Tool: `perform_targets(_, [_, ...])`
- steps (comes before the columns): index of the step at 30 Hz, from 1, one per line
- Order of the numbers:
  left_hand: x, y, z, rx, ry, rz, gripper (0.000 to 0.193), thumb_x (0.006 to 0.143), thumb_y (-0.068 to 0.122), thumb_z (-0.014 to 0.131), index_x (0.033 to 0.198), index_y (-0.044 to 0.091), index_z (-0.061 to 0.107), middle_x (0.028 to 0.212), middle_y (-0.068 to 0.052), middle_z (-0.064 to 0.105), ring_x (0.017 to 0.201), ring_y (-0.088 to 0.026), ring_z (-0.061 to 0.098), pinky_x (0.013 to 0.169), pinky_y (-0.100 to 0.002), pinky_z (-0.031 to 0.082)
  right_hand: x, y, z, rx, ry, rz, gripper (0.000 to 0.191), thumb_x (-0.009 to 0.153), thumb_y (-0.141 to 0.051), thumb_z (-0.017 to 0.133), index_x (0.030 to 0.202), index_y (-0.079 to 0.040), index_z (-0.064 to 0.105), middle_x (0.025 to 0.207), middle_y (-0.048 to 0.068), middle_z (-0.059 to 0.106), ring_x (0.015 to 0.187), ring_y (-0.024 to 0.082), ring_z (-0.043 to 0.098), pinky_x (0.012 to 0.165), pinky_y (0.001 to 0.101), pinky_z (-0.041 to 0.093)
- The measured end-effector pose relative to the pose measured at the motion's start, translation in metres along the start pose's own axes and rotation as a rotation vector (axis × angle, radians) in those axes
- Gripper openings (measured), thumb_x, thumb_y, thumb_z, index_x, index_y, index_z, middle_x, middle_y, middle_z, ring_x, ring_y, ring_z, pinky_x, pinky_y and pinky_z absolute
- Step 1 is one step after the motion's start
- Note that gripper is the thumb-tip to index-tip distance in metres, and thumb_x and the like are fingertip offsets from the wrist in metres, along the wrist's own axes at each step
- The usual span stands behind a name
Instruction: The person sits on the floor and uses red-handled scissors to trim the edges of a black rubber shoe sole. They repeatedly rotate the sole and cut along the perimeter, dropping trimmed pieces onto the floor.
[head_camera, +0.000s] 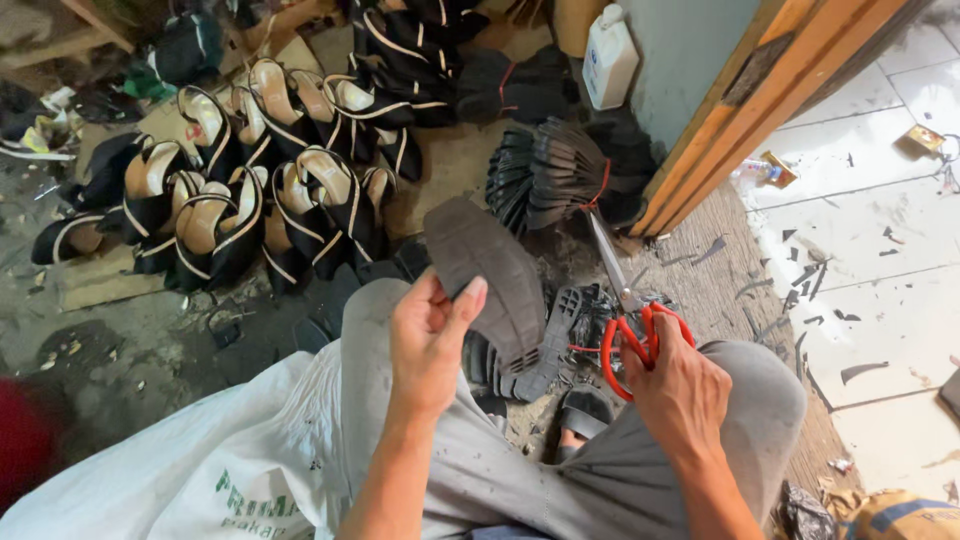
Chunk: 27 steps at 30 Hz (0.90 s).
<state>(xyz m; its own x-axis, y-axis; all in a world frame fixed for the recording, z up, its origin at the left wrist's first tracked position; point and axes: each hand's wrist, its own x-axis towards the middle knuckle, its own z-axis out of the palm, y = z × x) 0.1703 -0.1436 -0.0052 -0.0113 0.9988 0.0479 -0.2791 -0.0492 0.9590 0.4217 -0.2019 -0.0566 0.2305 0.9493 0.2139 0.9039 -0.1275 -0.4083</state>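
Dusty workshop floor (130, 350) lies under a seated person's knees. Nearest, the left hand (428, 340) has its fingers (462, 305) pinched shut on a dark shoe sole (490, 275), long axis running up-left to down-right. Just right, the right hand (680, 385) grips red-handled scissors (630, 320), blades pointing away, apart from the sole. Beyond: bundled soles (550, 175), then rows of sandals (260, 190).

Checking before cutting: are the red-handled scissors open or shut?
Shut: the scissors' blades lie together as one strip, held in the right hand.
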Motion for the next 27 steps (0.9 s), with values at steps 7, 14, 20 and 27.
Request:
perform_targets(7, [-0.006, -0.002, -0.047, -0.076, 0.046, -0.024, 0.025, 0.097, 0.011, 0.072, 0.118, -0.002, 0.067, 0.105, -0.002, 0.070, 0.096, -0.006, 0.063, 0.093, -0.024, 0.051, -0.001, -0.020, 0.008, -0.035, -0.030, 0.020, 0.042, 0.090, -0.038, 0.071, 0.123, -0.012, 0.063, 0.087, 0.010, 0.074, 0.078, 0.030, 0.072, 0.064, 0.0425, 0.051])
perform_targets(14, [0.007, -0.004, -0.074, -0.036, -0.020, -0.028, 0.022, 0.101, 0.009, 0.071, 0.119, -0.004, 0.067, 0.104, -0.004, 0.070, 0.094, -0.006, 0.061, 0.090, -0.024, 0.050, 0.001, -0.018, 0.028, -0.057, -0.026, 0.052, 0.040, 0.093, -0.036, 0.072, 0.121, -0.009, 0.063, 0.080, 0.012, 0.070, 0.073, 0.032, 0.070, 0.068, 0.0442, 0.050])
perform_targets(20, [0.028, -0.018, -0.078, -0.056, -0.072, -0.051, 0.023, 0.102, 0.010, 0.070, 0.121, -0.005, 0.068, 0.108, -0.005, 0.071, 0.096, -0.006, 0.061, 0.092, -0.024, 0.051, 0.004, -0.008, 0.038, -0.055, 0.007, 0.040, 0.039, 0.089, -0.031, 0.073, 0.121, -0.010, 0.065, 0.079, 0.012, 0.068, 0.073, 0.034, 0.068, 0.070, 0.0449, 0.049])
perform_targets(27, [0.022, -0.041, -0.082, -0.009, -0.082, -0.105, 0.022, 0.099, 0.012, 0.069, 0.115, -0.003, 0.066, 0.109, -0.006, 0.073, 0.097, -0.007, 0.067, 0.090, -0.023, 0.054, 0.008, -0.010, 0.046, -0.119, -0.044, 0.087, 0.037, 0.090, -0.033, 0.076, 0.117, -0.010, 0.066, 0.080, 0.012, 0.069, 0.074, 0.034, 0.069, 0.069, 0.0450, 0.050])
